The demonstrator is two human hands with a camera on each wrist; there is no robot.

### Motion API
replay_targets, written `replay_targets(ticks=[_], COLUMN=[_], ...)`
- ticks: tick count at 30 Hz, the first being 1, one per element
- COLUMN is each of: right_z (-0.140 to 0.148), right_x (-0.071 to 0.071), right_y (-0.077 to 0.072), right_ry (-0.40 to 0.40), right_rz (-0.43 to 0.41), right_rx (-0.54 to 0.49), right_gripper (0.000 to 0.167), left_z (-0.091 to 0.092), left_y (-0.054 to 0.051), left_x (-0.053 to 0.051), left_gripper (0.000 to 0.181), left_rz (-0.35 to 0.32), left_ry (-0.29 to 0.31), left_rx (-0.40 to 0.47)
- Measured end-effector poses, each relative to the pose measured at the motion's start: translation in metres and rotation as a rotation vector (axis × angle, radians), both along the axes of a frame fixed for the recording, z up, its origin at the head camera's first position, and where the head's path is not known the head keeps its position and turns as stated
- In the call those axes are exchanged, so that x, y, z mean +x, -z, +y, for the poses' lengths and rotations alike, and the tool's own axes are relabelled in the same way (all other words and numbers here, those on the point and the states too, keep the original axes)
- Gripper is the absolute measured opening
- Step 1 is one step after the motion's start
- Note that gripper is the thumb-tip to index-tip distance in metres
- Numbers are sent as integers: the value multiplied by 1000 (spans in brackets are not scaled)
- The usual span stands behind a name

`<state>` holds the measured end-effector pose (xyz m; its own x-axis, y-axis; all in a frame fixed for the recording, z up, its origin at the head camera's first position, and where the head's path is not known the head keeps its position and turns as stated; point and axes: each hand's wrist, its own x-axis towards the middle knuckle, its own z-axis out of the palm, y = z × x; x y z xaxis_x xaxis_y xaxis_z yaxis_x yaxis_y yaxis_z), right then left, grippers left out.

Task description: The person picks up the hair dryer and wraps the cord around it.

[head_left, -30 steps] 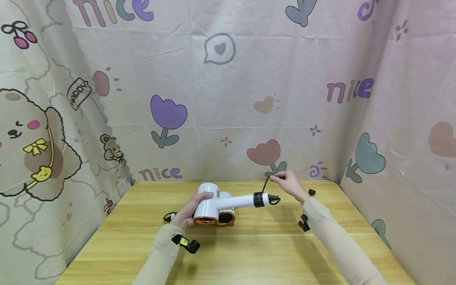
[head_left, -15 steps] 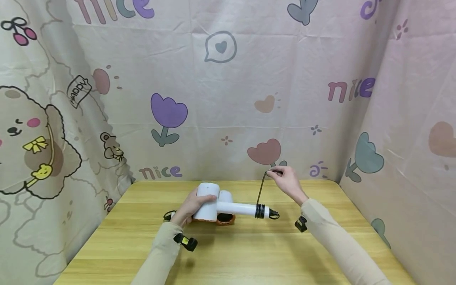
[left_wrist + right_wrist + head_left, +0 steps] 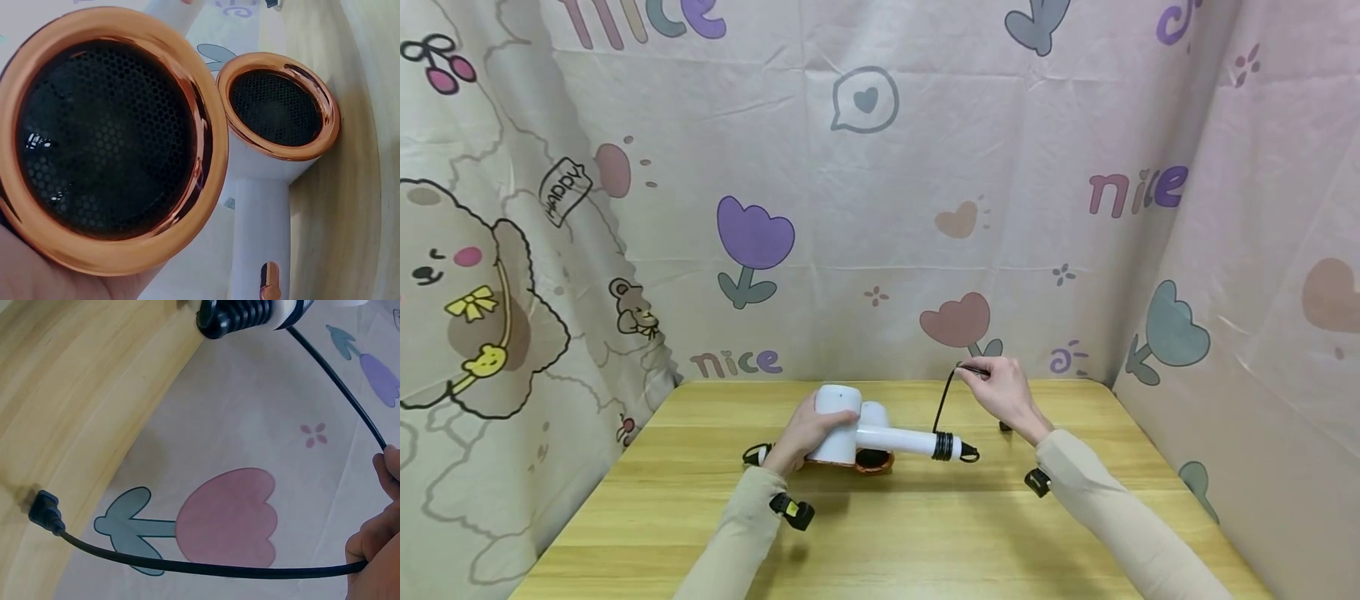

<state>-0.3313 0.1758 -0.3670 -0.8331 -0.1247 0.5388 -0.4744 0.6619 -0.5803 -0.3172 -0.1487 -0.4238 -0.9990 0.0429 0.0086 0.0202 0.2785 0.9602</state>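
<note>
My left hand [image 3: 801, 432] grips the barrel of a white hair dryer [image 3: 837, 446], thumb across its side. In the left wrist view its copper-coloured ring [image 3: 212, 144] and dark mesh face the camera. Its handle [image 3: 895, 439] points right, with a black cord [image 3: 943, 447] wound in several turns near the end. Raised above that end, my right hand [image 3: 1003, 392] pinches a free stretch of the cord [image 3: 337, 381]. From this hand the cord runs on to a black plug [image 3: 45, 511], close to the tabletop. Part of the cord is hidden inside the fingers.
A second white hair dryer [image 3: 874, 414] with a copper-coloured ring lies just behind the held one. At the left, a black cord loop [image 3: 756, 455] shows beside my left wrist. The wooden table [image 3: 910, 542] ends at a printed curtain [image 3: 865, 208] behind and at both sides.
The handle end of the held hair dryer has tipped lower. My right hand rose slightly, then shifted a little left. A longer stretch of cord now spans from the winding to my fingers.
</note>
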Motion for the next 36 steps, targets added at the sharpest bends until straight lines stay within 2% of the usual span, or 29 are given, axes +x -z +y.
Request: replay_targets(ticks=[5,9,12,17,23,30,33,36], right_z=[-1,-3,-6,-13,-18,-19,-18,-16], right_x=[6,9,12,18,26,26,27,28], right_y=[-1,0,-1,-1,0,11,17,22], right_ry=[2,5,5,-23,-35,-36,-51,-86], right_rz=[39,49,61,64,16,-17,-71,-167], right_rx=[23,13,10,24,-2,-2,23,83], right_gripper=[20,20,17,14,14,15,15,18], left_z=[2,4,5,5,7,7,7,7], left_y=[-2,-4,-4,-3,-5,-7,-5,-4], left_x=[-1,-3,-5,-7,-9,-9,-9,-8], left_gripper=[80,81,83,85,87,90,90,91], left_rz=[42,81,83,71,120,134,127,120], left_ry=[-52,-115,-170,-246,-318,-411,-437,-448], left_rx=[-39,-85,-85,-39,9,113,153,194])
